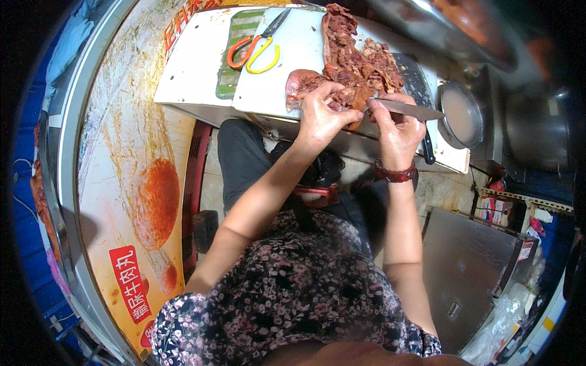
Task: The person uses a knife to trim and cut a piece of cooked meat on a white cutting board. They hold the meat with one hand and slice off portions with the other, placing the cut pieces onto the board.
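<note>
My left hand [322, 114] grips a piece of cooked-looking, reddish-brown meat [359, 94] with skin, thumb along its near edge. In my right hand [399, 128] is a knife, its metal blade [414, 110] lying across the fingers and pointing right. The right thumb and fingertips are at the right edge of the same piece; whether they pinch it is unclear. Behind both hands, a long heap of similar meat [341, 39] lies on a white cutting board [270, 94]. Scissors [261, 43] with one orange and one yellow handle rest left of it.
A dark-bladed knife [414, 75] lies right of the meat, its black handle [428, 148] over the board's near edge. Further right are a metal bowl [460, 114] of cloudy liquid and a large metal pot [538, 126]. A printed panel [132, 196] stands left; a metal cabinet [462, 256] is lower right.
</note>
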Available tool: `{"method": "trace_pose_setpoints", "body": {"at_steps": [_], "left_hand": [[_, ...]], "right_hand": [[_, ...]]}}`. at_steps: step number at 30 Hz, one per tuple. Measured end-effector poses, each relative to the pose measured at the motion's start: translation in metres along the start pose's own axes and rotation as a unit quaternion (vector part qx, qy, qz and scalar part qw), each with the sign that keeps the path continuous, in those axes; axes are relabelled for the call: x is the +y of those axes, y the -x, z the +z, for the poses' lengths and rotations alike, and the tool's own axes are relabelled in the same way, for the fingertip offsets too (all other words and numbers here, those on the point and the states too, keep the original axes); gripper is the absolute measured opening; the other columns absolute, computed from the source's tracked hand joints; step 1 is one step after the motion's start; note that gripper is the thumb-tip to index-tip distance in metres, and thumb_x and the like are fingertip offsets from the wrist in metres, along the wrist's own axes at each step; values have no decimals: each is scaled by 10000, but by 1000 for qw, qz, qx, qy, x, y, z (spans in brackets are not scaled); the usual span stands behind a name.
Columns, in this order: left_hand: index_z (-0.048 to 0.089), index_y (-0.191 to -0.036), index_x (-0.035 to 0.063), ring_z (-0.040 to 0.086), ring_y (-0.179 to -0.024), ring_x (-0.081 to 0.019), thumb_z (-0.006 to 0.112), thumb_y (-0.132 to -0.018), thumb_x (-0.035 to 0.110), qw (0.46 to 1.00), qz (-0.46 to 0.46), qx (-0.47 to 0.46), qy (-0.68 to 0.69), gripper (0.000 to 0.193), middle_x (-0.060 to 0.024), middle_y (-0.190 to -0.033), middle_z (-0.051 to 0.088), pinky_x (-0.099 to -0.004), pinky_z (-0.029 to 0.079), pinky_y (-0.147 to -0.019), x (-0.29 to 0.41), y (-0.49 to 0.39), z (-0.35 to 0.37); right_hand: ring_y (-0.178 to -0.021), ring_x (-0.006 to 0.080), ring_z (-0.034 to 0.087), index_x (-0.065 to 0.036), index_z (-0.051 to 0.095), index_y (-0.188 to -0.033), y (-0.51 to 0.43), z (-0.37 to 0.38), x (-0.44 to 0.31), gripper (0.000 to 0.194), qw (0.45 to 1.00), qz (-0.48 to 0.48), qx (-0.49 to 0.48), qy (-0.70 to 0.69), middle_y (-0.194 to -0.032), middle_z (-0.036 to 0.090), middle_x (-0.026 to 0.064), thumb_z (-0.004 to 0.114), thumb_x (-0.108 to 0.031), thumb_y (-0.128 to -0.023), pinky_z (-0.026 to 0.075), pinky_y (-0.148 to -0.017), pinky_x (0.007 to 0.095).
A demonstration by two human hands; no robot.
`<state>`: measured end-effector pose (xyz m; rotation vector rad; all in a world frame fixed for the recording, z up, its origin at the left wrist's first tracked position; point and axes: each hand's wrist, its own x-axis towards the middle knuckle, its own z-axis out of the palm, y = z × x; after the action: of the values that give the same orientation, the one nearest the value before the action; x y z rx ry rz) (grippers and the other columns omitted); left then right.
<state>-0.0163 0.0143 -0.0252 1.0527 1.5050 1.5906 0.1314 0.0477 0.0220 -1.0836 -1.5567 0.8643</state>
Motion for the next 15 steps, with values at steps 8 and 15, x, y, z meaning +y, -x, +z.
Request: {"method": "trace_pose_setpoints", "body": {"at_steps": [8, 15], "left_hand": [[638, -1073, -34, 669, -911, -158, 881, -638, 31, 997, -9, -25, 72, 503, -87, -977, 708, -299, 554, -816, 12, 5, 2], [624, -1109, 20, 646, -1052, -208, 827, -741, -21, 993, -36, -37, 106, 422, -73, -1101, 653, -336, 569, -896, 4, 2, -7]], "right_hand": [[-762, 89, 643, -7, 656, -996, 4, -2, -3, 203, 998, -47, -31, -3, -867, 705, 41, 786, -21, -842, 527, -683, 239], [-786, 279, 614, -5, 588, -904, 2, 11, 8, 116, 991, -133, 12, -8, -868, 612, 136, 578, -17, -789, 516, -775, 386]]}}
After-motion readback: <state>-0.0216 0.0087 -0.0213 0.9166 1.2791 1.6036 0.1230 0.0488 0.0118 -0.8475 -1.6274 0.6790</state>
